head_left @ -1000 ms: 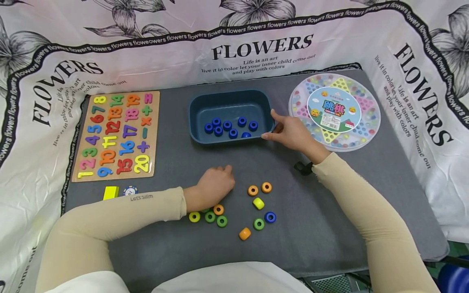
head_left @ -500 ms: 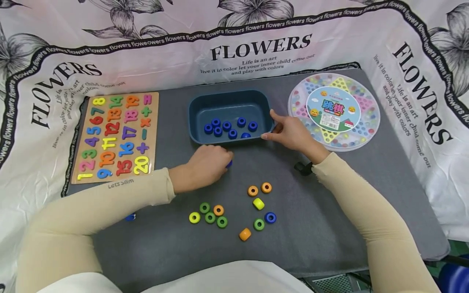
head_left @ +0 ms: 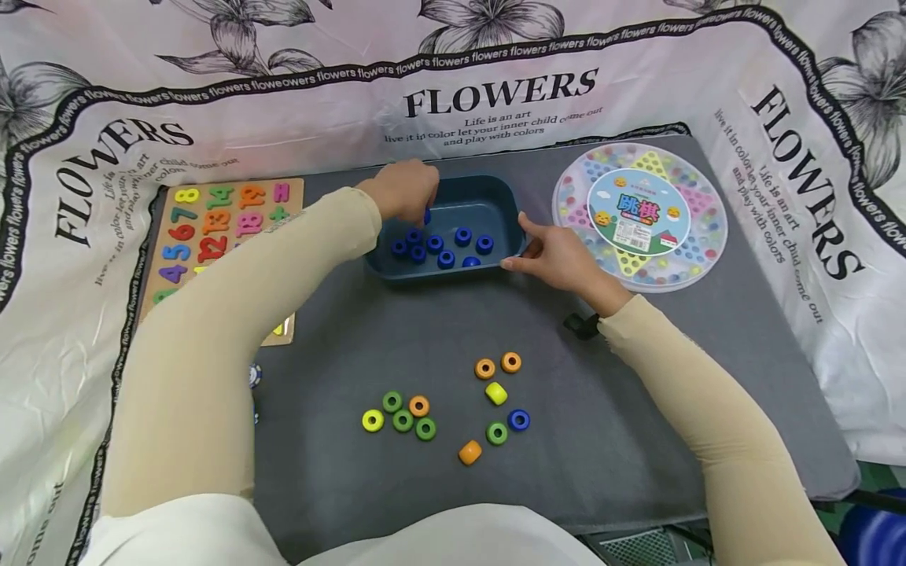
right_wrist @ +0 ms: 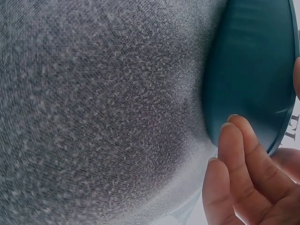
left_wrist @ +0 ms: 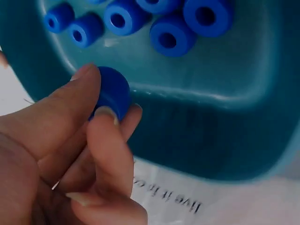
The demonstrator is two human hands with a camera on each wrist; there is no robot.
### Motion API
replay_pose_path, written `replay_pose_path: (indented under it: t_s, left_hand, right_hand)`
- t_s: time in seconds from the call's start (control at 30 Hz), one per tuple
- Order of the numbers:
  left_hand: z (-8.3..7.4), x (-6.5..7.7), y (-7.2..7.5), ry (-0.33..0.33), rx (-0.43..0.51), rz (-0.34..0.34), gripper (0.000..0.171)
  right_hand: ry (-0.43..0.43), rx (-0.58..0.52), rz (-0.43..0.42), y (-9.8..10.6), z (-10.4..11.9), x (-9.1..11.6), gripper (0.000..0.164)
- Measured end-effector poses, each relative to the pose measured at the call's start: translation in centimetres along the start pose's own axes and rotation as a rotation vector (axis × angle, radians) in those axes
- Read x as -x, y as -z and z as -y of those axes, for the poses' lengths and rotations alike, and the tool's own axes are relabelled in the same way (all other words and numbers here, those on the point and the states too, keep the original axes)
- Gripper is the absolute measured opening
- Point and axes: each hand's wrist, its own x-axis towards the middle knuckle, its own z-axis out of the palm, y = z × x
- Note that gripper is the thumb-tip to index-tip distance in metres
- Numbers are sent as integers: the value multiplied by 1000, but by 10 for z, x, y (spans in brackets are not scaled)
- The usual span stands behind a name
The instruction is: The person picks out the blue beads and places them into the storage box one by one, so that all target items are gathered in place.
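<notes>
Over the left part of a dark blue plastic box, my left hand pinches a blue bead between thumb and fingers. More blue beads with round holes lie inside on the box's floor. At the box's right front corner, my right hand grips the rim, with several fingers against the outer wall. Loose beads lie nearer my body: green beads, a yellow bead, orange beads and one blue bead.
A wooden number board lies at the left, partly covered by my left sleeve. A round Chinese checkers set lies right of the box. The grey tabletop meets a flower-printed sheet at the back.
From near the loose beads, my left hand has moved up and away, over the box, with a blue bead in its fingers. My right hand stays at the box's corner.
</notes>
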Motion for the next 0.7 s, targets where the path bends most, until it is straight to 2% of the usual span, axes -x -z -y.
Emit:
replay_pose_path:
  t_s: [0.17,0.33,0.47,0.7]
  left_hand:
    - [0,-18,4,76,-7,66,27]
    - [2,-26,6,116,-17,53,28]
    - [3,-31,5,122,-31,47,30]
    - [3,-37,-1,94,-74,25,39]
  right_hand:
    - [15,-8,-8,1,-2,2,89]
    - [21,-11,-11,2,-1,0,89]
    - [20,-10,-16,2,0,0,88]
    - [18,-21,-11,1,-1,1,89]
